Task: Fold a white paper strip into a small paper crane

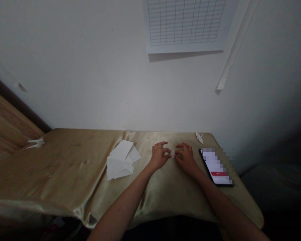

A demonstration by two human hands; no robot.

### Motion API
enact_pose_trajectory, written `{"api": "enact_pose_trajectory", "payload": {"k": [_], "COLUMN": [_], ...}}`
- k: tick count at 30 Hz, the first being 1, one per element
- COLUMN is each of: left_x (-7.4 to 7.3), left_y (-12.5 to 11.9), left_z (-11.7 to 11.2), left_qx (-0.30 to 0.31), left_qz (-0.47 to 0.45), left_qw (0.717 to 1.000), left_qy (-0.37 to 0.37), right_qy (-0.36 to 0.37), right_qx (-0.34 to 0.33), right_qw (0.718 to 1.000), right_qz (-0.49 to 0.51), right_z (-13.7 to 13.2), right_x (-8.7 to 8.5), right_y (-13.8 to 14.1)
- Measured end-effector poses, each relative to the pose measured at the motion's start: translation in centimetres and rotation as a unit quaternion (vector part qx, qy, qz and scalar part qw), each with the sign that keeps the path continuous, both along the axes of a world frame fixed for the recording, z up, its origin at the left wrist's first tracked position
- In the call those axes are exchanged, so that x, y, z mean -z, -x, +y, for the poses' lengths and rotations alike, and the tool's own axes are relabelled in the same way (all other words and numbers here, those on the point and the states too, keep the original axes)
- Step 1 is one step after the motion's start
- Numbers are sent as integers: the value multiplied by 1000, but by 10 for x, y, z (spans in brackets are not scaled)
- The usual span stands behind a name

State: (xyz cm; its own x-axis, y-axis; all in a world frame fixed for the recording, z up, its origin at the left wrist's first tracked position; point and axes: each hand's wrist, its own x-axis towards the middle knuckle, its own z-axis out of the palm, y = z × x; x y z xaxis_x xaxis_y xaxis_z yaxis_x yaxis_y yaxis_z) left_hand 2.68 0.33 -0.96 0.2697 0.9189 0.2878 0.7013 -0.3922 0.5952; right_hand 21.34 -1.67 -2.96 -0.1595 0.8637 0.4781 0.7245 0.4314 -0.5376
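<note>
My left hand and my right hand meet over the cloth, their fingertips pinching a small piece of folded white paper between them. Most of that paper is hidden by my fingers, so its shape cannot be made out. A loose pile of white paper sheets lies to the left of my left hand. Beyond my right hand, a white origami crane sits near the far edge of the table. A smartphone with a lit, blurred screen lies to the right of my right hand.
A shiny gold satin cloth covers the table and hangs over its near edge. Another white paper crane lies at the far left, by a wooden surface. A white wall rises behind, with a printed grid chart.
</note>
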Motion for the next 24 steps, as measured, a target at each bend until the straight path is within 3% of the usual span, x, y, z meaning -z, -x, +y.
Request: {"api": "enact_pose_trajectory", "payload": {"k": [10,24], "left_x": [0,4], "left_y": [1,-1], "left_z": [4,4], "left_qx": [-26,-37], "left_qz": [-25,-2], "left_qw": [999,999], "left_qy": [-2,-10], "right_qy": [4,14], "right_qx": [-7,18], "right_qw": [1000,1000], "right_qz": [-12,4], "right_z": [0,12], "right_x": [0,7], "right_y": [2,-16]}}
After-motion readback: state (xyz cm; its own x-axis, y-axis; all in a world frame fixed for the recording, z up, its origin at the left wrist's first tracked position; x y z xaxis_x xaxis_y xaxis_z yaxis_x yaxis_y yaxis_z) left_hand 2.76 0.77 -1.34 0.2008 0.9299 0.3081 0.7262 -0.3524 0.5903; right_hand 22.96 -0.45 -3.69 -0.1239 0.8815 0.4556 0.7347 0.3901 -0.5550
